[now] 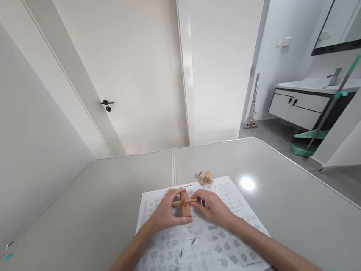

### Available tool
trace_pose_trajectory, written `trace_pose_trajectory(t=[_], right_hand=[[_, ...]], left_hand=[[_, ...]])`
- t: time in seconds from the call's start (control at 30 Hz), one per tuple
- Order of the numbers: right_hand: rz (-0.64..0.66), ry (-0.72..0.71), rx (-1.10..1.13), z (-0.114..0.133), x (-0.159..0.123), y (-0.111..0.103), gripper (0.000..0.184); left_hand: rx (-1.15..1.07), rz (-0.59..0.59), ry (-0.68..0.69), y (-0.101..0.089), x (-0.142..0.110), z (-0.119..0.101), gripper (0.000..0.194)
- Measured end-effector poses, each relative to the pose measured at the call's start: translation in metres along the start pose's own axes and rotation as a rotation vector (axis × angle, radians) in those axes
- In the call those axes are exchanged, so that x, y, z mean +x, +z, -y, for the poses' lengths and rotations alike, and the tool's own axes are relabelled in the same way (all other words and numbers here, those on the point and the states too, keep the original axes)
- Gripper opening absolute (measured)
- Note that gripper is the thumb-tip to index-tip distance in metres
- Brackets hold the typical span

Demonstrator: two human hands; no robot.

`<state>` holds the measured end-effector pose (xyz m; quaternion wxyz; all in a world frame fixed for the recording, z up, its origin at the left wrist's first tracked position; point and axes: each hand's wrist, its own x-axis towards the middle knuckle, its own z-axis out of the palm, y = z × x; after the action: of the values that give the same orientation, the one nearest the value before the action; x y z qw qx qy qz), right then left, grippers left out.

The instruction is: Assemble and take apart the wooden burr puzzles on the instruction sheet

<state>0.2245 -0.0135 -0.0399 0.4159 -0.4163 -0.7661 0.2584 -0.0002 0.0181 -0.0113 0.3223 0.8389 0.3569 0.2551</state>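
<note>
A small wooden cross-shaped puzzle (185, 204) stands on a printed instruction sheet (197, 244) in front of me. My left hand (165, 213) is closed round its left side, fingers curled on the wooden pieces. From the right, my right hand (213, 209) pinches the thin horizontal bar of the same puzzle. A second, smaller wooden puzzle piece cluster (205, 178) lies at the sheet's far edge, apart from both hands.
The sheet lies on a grey table (81, 230) with a seam down its middle and a rounded far right corner. Behind it are a white door with a black handle (107, 103), and at the right a washbasin cabinet (305, 106) and a green mop (308, 140).
</note>
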Motion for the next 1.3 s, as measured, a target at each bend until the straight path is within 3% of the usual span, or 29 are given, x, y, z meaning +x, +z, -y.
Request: trace_pose_trajectory(t=[0.43, 0.9, 1.3], right_hand=[[-0.041, -0.037, -0.044, 0.003, -0.002, 0.002, 0.015], [0.000, -0.020, 0.076, 0.001, 0.002, -0.003, 0.017], [-0.040, 0.042, 0.211, 0.008, -0.002, 0.003, 0.015]], left_hand=[[0.056, -0.037, 0.051, -0.004, 0.001, -0.008, 0.068], [0.079, -0.092, 0.097, -0.006, 0.002, -0.001, 0.075], [-0.038, -0.168, 0.109, 0.000, -0.001, -0.018, 0.079]])
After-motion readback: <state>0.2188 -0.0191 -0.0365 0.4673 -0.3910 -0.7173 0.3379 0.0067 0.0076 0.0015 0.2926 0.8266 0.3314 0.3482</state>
